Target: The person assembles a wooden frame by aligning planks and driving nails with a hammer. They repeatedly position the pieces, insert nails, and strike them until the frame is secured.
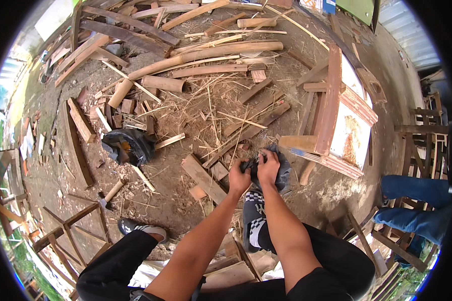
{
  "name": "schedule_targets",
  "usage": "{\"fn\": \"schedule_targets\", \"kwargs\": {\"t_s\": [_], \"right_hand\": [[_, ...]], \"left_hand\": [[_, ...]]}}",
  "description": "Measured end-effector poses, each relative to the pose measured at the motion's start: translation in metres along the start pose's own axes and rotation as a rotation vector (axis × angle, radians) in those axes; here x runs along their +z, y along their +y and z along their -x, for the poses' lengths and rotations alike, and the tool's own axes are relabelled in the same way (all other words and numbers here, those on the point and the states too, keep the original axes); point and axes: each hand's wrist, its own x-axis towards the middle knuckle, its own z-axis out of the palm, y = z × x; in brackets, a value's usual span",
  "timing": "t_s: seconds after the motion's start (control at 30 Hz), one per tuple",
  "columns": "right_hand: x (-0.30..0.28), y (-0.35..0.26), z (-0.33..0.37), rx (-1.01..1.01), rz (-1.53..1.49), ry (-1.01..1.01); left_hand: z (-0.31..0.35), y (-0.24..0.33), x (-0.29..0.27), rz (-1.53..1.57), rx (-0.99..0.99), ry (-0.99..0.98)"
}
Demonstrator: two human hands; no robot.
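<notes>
My left hand (239, 176) and my right hand (268, 168) are close together just beyond my right shoe (254, 213). Both have their fingers pinched on a dark plastic bag (283, 173), which spreads out to the right of my right hand. What the bag holds, if anything, is hidden. Farther left, a second black plastic bag (128, 147) sits on the ground, its mouth gaping, with something orange inside. Nearer to me on that side lies a hammer (112, 194) with a wooden handle.
A wooden plank (204, 176) lies left of my hands. Bamboo poles (206, 52) and scrap boards are piled at the far side. At right stands a wooden frame with a white panel (349, 128); beyond it are a person's legs in jeans (417, 203). A slatted wooden frame (68, 226) stands near left.
</notes>
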Motion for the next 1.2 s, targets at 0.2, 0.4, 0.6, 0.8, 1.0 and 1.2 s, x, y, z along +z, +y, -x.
{"fn": "schedule_targets", "kwargs": {"t_s": [0.2, 0.4, 0.6, 0.8, 1.0, 1.2], "right_hand": [[0.008, 0.001, -0.024, 0.194, -0.369, 0.089], [0.004, 0.003, -0.025, 0.397, -0.532, -0.022], [0.0, 0.008, -0.024, 0.437, -0.575, 0.009], [-0.002, 0.019, -0.017, 0.418, -0.473, 0.014], [-0.006, 0.052, -0.033, 0.328, -0.353, 0.106], [-0.003, -0.008, -0.028, 0.065, 0.053, 0.071]], "left_hand": [[-0.012, 0.024, -0.015, -0.107, -0.004, -0.085], [0.012, 0.028, -0.042, -0.177, 0.023, -0.083], [0.022, 0.019, -0.057, -0.216, 0.058, -0.071], [0.026, 0.013, -0.059, -0.187, 0.036, -0.039], [0.026, 0.03, -0.047, -0.205, 0.009, -0.133], [0.029, 0.018, -0.068, -0.255, 0.041, -0.08]]}}
